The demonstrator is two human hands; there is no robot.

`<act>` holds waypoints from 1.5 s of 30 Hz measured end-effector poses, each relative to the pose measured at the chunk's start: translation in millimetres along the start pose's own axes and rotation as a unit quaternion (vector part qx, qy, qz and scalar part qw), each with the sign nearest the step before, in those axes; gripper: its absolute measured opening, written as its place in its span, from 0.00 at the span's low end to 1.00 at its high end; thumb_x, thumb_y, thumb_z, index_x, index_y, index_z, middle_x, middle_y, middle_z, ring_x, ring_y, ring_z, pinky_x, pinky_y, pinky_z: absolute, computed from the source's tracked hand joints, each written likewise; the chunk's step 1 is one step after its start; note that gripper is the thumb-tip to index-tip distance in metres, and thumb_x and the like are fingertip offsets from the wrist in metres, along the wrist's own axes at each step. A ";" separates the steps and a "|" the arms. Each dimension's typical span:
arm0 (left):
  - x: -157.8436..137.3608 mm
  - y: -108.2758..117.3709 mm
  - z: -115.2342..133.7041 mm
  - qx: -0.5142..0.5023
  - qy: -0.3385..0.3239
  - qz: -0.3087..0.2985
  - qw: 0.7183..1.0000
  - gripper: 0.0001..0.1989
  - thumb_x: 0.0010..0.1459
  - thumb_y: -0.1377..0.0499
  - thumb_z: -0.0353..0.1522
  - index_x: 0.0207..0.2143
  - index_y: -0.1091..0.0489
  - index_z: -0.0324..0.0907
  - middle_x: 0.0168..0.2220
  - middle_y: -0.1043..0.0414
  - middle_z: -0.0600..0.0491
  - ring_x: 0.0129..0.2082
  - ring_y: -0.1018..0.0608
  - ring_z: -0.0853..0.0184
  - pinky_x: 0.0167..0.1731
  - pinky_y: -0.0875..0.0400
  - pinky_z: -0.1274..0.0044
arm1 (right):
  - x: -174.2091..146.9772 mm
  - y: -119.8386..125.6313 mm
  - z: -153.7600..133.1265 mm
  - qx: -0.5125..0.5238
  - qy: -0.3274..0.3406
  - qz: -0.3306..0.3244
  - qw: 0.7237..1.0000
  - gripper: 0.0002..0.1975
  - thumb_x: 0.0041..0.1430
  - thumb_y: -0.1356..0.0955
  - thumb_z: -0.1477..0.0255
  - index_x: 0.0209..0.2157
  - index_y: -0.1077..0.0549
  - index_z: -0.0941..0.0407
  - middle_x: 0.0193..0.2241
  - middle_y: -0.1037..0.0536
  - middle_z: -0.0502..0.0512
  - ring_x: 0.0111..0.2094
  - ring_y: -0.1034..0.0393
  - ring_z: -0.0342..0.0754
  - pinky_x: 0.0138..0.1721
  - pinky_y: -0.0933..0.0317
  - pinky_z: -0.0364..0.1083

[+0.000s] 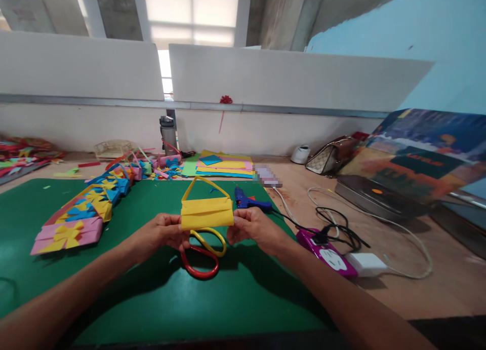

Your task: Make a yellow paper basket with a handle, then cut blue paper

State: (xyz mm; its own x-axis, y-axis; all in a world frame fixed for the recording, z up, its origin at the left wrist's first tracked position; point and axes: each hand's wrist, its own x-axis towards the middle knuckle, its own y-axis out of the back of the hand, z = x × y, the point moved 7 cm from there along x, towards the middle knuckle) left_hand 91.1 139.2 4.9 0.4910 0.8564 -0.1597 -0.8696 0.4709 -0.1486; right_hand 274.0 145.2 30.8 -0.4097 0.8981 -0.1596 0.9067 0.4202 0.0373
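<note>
A small yellow paper handbag (207, 212), with a thin strap standing up in a triangle, is held above the green mat (125, 299). My left hand (167, 230) pinches its left end, and my right hand (248, 227) grips the right end. Just below the bag lie scissors (201, 275) with one red and one yellow handle loop; their blades are hidden behind the bag. A blue glue gun (250, 200) rests on the mat beyond my right hand.
At left stands a row of finished paper bags (68, 235) with bows. Behind are stacked coloured sheets (224, 165), paper scraps (167, 172) and a grey bottle (168, 135). To the right lie a purple power strip (326, 254), a white adapter (366, 264) and looped cables (341, 228).
</note>
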 end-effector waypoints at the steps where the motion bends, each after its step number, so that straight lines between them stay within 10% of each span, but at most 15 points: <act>1: -0.1 0.1 0.3 0.007 0.002 -0.007 1.000 0.09 0.47 0.38 0.33 0.30 0.28 0.35 0.25 0.27 0.49 0.24 0.26 0.69 0.27 0.32 0.79 | 0.2 0.2 -0.2 -0.005 -0.002 -0.001 1.000 0.19 0.41 0.30 0.56 0.23 0.34 0.58 0.18 0.25 0.49 0.20 0.30 0.42 0.25 0.39 0.42; 23: -2.6 -0.4 4.1 0.059 0.007 -0.037 0.998 0.09 0.50 0.41 0.34 0.29 0.29 0.36 0.23 0.27 0.49 0.23 0.26 0.68 0.27 0.34 0.78 | -1.2 -3.6 -3.2 -0.044 0.013 -0.019 0.999 0.10 0.48 0.34 0.65 0.25 0.32 0.59 0.19 0.25 0.50 0.20 0.31 0.40 0.26 0.38 0.41; 45: -3.4 1.6 9.3 0.055 -0.002 -0.025 0.998 0.05 0.44 0.43 0.30 0.21 0.31 0.37 0.15 0.33 0.55 0.15 0.34 0.74 0.20 0.43 0.80 | -11.2 -7.7 -29.0 -0.304 0.115 0.025 0.946 0.09 0.50 0.41 0.78 0.19 0.36 0.57 0.15 0.29 0.47 0.19 0.38 0.40 0.23 0.48 0.39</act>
State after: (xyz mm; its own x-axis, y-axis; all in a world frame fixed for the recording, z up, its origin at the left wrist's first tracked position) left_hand 87.5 139.0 14.3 0.5335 0.8322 -0.1510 -0.8448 0.5329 -0.0485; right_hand 268.7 135.7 60.9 -0.4421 0.8940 0.0725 0.7289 0.3109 0.6100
